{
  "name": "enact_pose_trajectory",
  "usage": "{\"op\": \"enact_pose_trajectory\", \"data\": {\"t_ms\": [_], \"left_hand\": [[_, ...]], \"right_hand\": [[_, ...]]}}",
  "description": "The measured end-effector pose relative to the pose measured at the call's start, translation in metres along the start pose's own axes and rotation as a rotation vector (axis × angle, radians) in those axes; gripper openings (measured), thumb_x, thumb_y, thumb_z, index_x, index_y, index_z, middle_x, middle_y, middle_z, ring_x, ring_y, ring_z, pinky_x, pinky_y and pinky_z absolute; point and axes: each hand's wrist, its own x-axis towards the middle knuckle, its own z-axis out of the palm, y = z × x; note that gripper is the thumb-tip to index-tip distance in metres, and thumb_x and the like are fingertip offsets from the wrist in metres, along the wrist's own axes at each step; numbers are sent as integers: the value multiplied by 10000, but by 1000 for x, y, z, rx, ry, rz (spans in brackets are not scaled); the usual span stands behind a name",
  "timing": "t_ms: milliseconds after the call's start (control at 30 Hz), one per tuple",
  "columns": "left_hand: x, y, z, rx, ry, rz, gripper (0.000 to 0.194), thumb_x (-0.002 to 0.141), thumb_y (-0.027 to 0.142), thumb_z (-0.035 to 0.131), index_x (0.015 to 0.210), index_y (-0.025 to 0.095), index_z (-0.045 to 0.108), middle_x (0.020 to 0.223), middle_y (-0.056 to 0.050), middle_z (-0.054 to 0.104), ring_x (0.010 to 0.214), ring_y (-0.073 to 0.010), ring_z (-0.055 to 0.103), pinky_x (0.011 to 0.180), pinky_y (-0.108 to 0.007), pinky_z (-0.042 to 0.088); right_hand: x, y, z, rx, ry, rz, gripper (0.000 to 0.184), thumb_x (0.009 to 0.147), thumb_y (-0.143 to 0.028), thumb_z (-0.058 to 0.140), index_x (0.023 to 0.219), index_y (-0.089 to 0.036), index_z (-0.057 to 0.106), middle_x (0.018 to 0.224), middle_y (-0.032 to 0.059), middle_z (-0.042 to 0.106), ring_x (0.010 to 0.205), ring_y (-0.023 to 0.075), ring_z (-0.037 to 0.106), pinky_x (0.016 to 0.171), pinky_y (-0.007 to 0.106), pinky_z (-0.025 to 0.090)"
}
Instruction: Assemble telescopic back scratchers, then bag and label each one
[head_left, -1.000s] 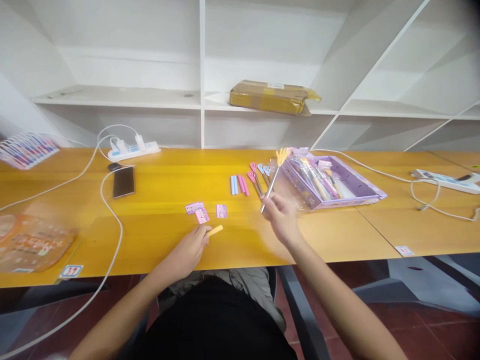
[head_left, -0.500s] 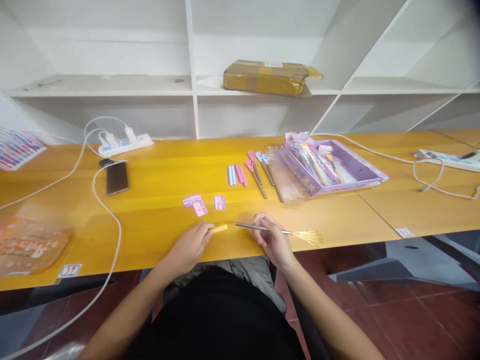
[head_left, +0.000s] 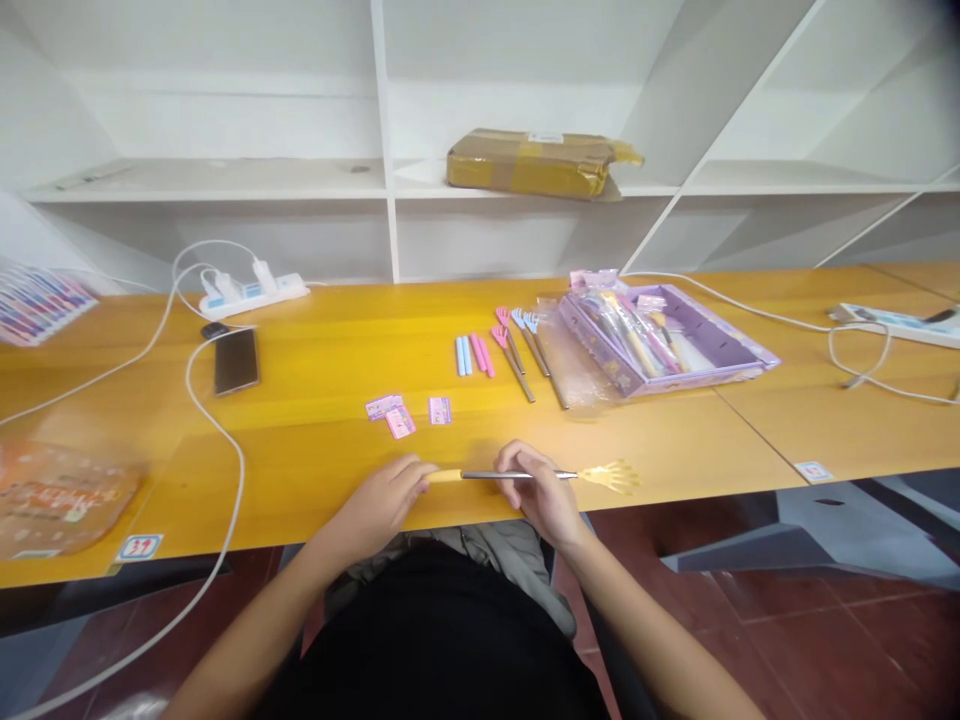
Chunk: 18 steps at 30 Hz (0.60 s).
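Between the fingers of my left hand (head_left: 388, 503) is a yellow handle sleeve (head_left: 448, 476). My right hand (head_left: 541, 492) grips the metal rod of a back scratcher (head_left: 484, 475), whose yellow hand-shaped head (head_left: 611, 476) points right. The rod's left end meets the sleeve's right end in one line; how far it is inside, I cannot tell. Beyond my hands lie blue sleeves (head_left: 463, 355) and pink sleeves (head_left: 482, 355). Beside them are pink back scratchers (head_left: 514, 352) and blue back scratchers (head_left: 541, 350). Small printed cards (head_left: 401, 421) lie beyond my left hand.
A purple box (head_left: 720, 330) of wrapped items stands at the right, plastic bags (head_left: 581, 365) beside it. At the left are a phone (head_left: 236, 360), a power strip (head_left: 255, 292), a white cable (head_left: 238, 470) and an orange packet (head_left: 64, 495). A taped carton (head_left: 532, 165) sits on the shelf.
The gap between the yellow sleeve and the rod has closed; their ends now meet. My right hand has shifted slightly left with the back scratcher, and the rod lies more level.
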Motion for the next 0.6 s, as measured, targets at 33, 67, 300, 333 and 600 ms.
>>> {"op": "enact_pose_trajectory", "data": {"t_ms": [33, 67, 300, 333, 600], "left_hand": [[0, 1, 0, -1, 2, 1, 361, 1154, 368, 319, 1302, 236, 621, 1158, -76, 664, 1052, -211, 632, 966, -359, 515], [0, 1, -1, -1, 4, 2, 362, 1154, 369, 320, 1299, 236, 624, 1154, -77, 666, 1046, -211, 632, 964, -361, 517], [0, 3, -3, -45, 0, 8, 365, 1151, 370, 335, 1253, 236, 660, 1128, -75, 670, 1017, -206, 630, 958, -355, 526], [0, 3, -3, -53, 0, 15, 366, 1151, 371, 336, 1248, 234, 661, 1114, -75, 668, 1008, -205, 627, 951, -352, 527], [-2, 4, -4, -68, -10, 17, 365, 1151, 374, 339, 1255, 231, 658, 1084, -66, 650, 988, -197, 617, 939, -337, 517]], "right_hand": [[0, 0, 0, -3, 1, 0, 335, 1016, -467, 536, 855, -209, 677, 500, -39, 478, 465, 139, 381, 525, 281, 255], [0, 0, 1, -5, 0, 0, 333, 1017, -464, 533, 855, -211, 676, 495, -40, 474, 465, 143, 381, 528, 285, 254], [-1, 0, 2, -18, 0, 6, 323, 1013, -466, 528, 844, -225, 660, 478, -43, 468, 463, 155, 385, 535, 294, 254], [-1, 0, 3, -20, 0, 8, 322, 1010, -470, 527, 842, -227, 654, 471, -45, 465, 456, 155, 381, 529, 293, 254], [-1, -1, 5, 6, 19, 13, 300, 995, -461, 534, 826, -230, 623, 444, -50, 464, 425, 148, 362, 509, 287, 245]]}}
